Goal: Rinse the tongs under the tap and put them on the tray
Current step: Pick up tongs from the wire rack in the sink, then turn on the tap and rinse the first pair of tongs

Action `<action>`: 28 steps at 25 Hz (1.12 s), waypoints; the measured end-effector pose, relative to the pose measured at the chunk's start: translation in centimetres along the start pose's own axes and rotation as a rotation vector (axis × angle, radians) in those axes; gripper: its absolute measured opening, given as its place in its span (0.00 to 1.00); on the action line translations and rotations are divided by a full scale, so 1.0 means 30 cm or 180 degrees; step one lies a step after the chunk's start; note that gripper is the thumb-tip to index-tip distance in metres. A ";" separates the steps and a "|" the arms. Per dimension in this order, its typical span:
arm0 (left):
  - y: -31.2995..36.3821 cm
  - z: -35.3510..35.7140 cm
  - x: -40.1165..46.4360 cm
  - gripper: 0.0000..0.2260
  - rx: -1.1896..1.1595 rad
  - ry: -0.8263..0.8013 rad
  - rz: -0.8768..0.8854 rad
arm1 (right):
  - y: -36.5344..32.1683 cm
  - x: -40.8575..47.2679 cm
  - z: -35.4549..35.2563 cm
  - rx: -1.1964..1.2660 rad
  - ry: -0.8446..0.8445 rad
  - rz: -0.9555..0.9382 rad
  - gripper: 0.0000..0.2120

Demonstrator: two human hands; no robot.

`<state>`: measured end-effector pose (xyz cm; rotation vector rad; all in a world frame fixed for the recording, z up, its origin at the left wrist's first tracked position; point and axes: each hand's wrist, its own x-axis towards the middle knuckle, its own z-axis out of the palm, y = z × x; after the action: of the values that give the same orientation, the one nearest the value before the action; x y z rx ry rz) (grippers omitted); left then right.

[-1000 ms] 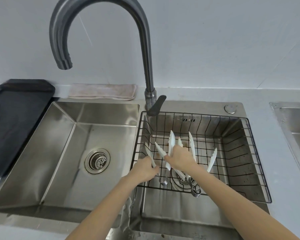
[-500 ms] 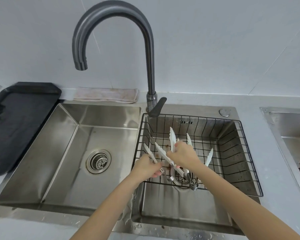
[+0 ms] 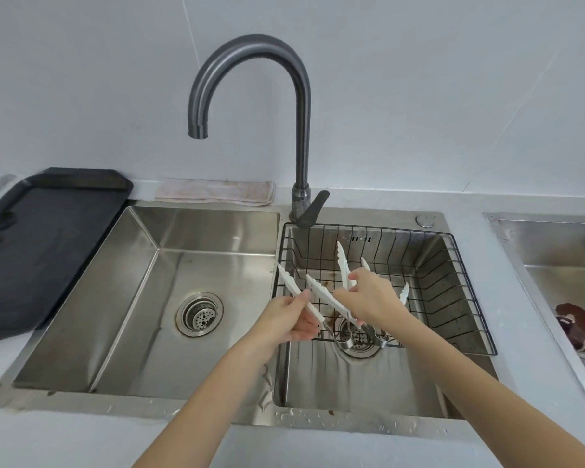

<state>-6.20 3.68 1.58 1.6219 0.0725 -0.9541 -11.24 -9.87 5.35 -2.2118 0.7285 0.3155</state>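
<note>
- Tongs (image 3: 320, 300) with white serrated tips are lying over the left part of the wire basket (image 3: 460, 265) in the right-hand basin, and I am seeing more than one pair bunched together there; I cannot tell exactly how many.
- Going from the left, I am looking at a black tray (image 3: 48, 238) sitting on the counter just beside the left basin (image 3: 142, 298), with nothing of the task on it.
- A folded cloth (image 3: 213, 191) is lying behind the left basin against the wall.
- The tap (image 3: 298, 130) is arching over to the left, its spout hanging above the left basin, and I am seeing no water coming from it.
- My left hand (image 3: 284, 320) is closing its fingers around one white arm of the tongs, at the basket's left rim.
- My right hand (image 3: 368, 300) is pinching another white tong arm between thumb and fingertips, above the basket floor.
- The metal hinge ends (image 3: 347, 342) are resting low near the right basin's drain.
- At the far right, a second sink (image 3: 554, 244) is showing a dark reddish object (image 3: 574, 327) that I cannot identify.
</note>
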 end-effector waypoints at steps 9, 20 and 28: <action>0.036 -0.231 -0.046 0.04 -0.0554 0.0076 0.0321 | -0.135 -0.009 0.140 0.0374 0.0117 -0.0307 0.23; 0.094 -0.576 0.005 0.05 -0.0088 0.0482 0.0985 | -0.346 0.157 0.380 0.1047 0.0217 -0.0230 0.18; 0.138 -0.702 0.086 0.11 0.0008 0.0445 0.1040 | -0.367 0.314 0.151 -0.0230 0.2155 -0.0402 0.22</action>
<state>8.93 19.09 2.70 1.6395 -0.0960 -0.5905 2.91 -4.36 4.78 -2.4282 0.9251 -0.5062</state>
